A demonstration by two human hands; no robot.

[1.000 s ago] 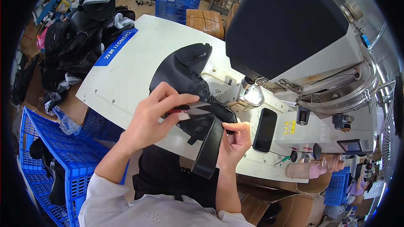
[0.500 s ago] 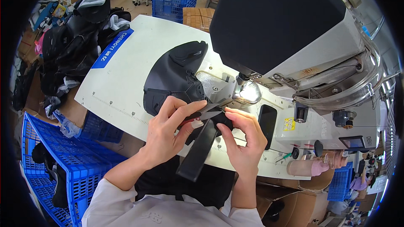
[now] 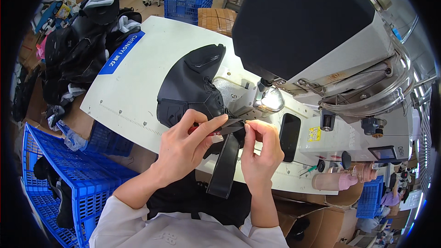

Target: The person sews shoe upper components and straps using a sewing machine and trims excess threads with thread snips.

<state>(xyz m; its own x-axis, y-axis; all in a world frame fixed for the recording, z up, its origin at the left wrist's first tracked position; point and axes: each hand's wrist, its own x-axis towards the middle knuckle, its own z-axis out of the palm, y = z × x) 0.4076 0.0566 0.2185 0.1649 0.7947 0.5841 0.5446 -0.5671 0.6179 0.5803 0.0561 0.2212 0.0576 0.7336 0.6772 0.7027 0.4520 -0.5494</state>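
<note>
We see the left hand [image 3: 181,147] folded around red-handled scissors [image 3: 232,127], thumb and index finger pressing on them from either side, the blades pointing right. Whether the blades are parted we cannot tell. Just to the right, the right hand [image 3: 261,156] has thumb and index fingertips pressed together at the right end of a black curved piece [image 3: 190,82]; we cannot tell whether they pinch its edge or something finer.

The piece lies mostly beyond the left hand's fingers, its broad part spread far and to the left on the white worktop [image 3: 126,82], its narrow end between the two hands. From there a black strap [image 3: 223,170] hangs toward us, its tip past the near edge.

Right of the right hand we find a dark phone [image 3: 290,138], then a pink bottle [image 3: 335,181] nearer. The sewing machine [image 3: 303,23] rises on the far right. A heap of black pieces [image 3: 76,55] sits far left, and a blue crate [image 3: 98,188] near left.
</note>
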